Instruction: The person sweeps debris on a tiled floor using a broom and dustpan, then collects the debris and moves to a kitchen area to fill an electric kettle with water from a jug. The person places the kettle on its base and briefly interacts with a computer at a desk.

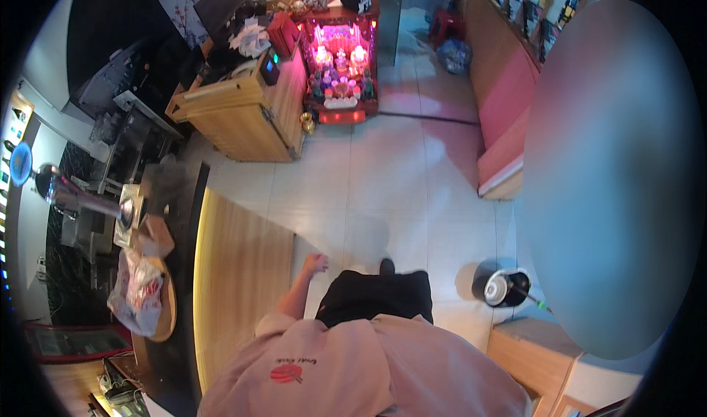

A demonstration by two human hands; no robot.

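Observation:
My left hand [315,264] hangs beside my body above the tiled floor, with its fingers curled; whether it holds something small cannot be made out. It is near the wooden front of a bar counter [243,251]. My right hand is out of view. Below me are my light pink shirt [342,362] bearing a red emblem, my black trousers [375,295] and the tip of one dark shoe [387,266]. Ahead of me on the floor stands a red altar cabinet [342,116] lit pink, holding small figures and cups.
A wooden cash desk [237,129] stands ahead on the left. The dark countertop [179,284] carries a plastic bag [138,295] and a beer tap [83,196]. To the right are a mop bucket [500,287], a wooden partition [502,85] and a wooden bench [530,345].

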